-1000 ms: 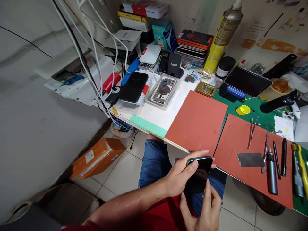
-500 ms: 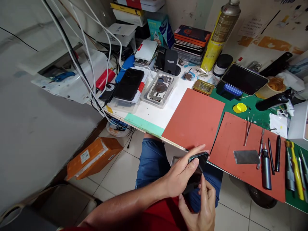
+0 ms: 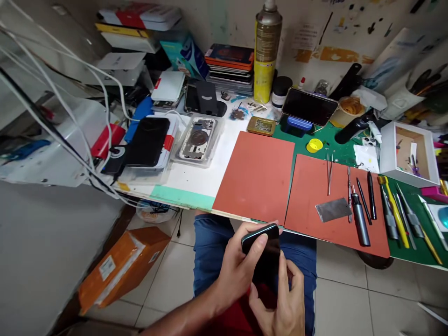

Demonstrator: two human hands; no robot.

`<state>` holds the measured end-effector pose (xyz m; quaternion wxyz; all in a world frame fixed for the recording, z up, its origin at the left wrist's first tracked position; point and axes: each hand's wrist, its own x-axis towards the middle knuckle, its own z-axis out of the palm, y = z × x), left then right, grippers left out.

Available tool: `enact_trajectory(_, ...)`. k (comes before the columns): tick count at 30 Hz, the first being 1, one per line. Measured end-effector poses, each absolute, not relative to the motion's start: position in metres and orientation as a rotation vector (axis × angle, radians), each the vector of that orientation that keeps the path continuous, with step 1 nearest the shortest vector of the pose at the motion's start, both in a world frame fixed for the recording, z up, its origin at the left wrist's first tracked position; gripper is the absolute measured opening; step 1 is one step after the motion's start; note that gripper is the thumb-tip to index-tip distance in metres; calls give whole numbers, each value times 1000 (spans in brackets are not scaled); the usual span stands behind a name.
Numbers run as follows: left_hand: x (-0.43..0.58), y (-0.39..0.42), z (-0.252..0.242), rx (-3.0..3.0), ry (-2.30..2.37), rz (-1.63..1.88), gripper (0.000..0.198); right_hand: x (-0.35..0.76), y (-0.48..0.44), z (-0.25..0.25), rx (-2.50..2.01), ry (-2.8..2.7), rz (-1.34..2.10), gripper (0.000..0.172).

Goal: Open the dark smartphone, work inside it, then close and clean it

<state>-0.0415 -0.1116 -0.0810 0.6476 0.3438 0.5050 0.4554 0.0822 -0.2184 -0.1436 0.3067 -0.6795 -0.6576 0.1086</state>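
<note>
A dark smartphone [image 3: 266, 254] with a black screen is held over my lap, just in front of the bench edge. My left hand [image 3: 238, 270] wraps round its left side, thumb lying on the top corner of the screen. My right hand [image 3: 283, 303] holds the phone's lower end from below, a finger reaching up along the right edge. Two red work mats [image 3: 257, 175] lie on the bench right above the phone.
Tweezers, screwdrivers, pens and a metal plate [image 3: 332, 209] lie on the right mat. A spray can [image 3: 266, 51], a phone on a stand [image 3: 310, 106], stacked phone boxes and an opened phone housing [image 3: 198, 139] crowd the back. White cables hang at left; an orange parcel [image 3: 122, 266] lies on the floor.
The view has swung to the right, showing more of the bench's right side. Both hands keep hold of the phone, which now sits a little lower over my lap.
</note>
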Motion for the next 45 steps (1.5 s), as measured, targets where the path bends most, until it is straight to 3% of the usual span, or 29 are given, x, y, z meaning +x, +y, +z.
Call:
enact_trajectory(14,-52,-116,-89,705,1092,1060,28,88,-206,-124,-1792,-1723,161,86)
enact_trajectory(16,-54,-115,-90,702,1071,1063,25,103,-189,-105,-1660,-1697,283,70)
enact_trajectory(18,-56,-114,-90,727,1059,1074,21,118,-165,-83,-1521,-1657,501,43)
enact_trajectory(22,-57,-114,-88,823,1030,1043,20,137,-123,-50,-1373,-1534,952,19)
enact_trajectory(45,-50,-110,-84,764,1017,984,26,142,-109,-46,-1309,-1393,1150,23)
